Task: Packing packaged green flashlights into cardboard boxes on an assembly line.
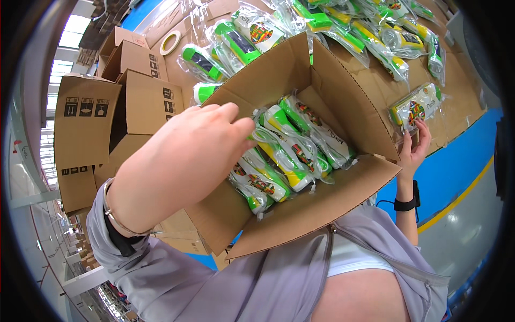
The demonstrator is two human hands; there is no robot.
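I see the packet lying near the right-hand edge of the cardboard-covered worktop, a flattish block of white, green and yellow under crinkled clear plastic. The right hand has its fingertips on the packet's near side, thumb a little apart from the fingers; I cannot tell from here whether they pinch the film. The left hand hangs over the left side of an open carton, knuckles up and fingers curled; the tips are partly hidden from me, so I cannot tell whether they pinch anything. The carton is plain brown corrugated board, its flaps flared wide. Inside, I make out long, rounded bundles slanting side by side, glossy in their bags, with mosaic-like coloured prints. Beyond, more bagged pieces are heaped toward the worktop's far edge, their loose plastic catching the light. Toward the far left corner lies a flat ring of pale tape; by the left edge stand matte brown boxes, open-flapped, with black printed symbols.
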